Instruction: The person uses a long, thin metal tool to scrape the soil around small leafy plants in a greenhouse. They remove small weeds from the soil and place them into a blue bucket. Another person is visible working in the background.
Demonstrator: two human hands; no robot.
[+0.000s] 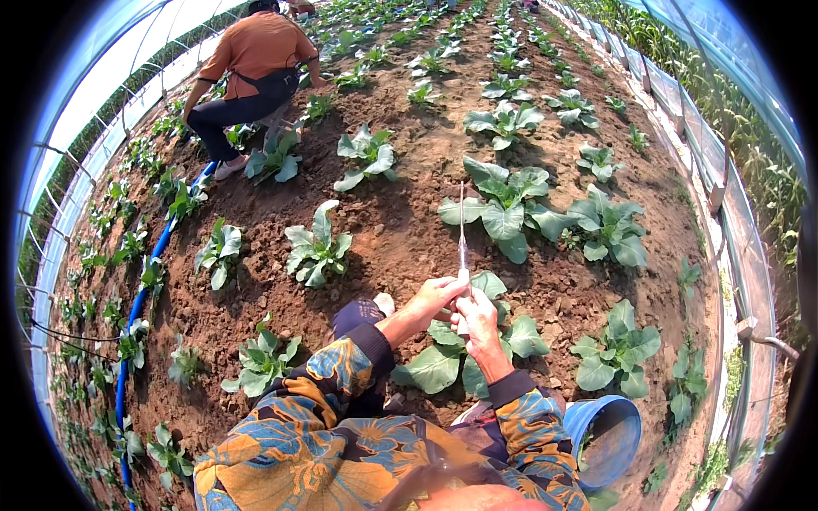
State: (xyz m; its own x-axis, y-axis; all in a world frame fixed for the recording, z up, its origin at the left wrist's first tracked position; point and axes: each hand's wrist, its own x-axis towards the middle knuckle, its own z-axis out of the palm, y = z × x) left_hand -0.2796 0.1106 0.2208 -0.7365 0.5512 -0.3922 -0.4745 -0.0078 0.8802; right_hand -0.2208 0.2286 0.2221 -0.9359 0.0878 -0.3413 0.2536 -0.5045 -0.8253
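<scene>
In front of my body, my right hand (476,316) is closed around the handle of a thin pointed tool (463,249), perhaps a long tweezer or awl, which points up and away from me. The fingers of my left hand (436,297) pinch the same tool just above, near its whitish part. Both hands are over a broad-leaved cabbage-like plant (434,369), whose leaves spread below and around them. Another large leafy plant (505,204) grows just beyond the tool's tip, slightly to the right.
A blue bucket (604,441) lies tilted by my right side. Rows of leafy plants (319,246) grow in brown soil. A blue hose (137,306) runs along the left. A person in an orange shirt (262,57) sits low at upper left. The tunnel's plastic side wall (735,236) is at right.
</scene>
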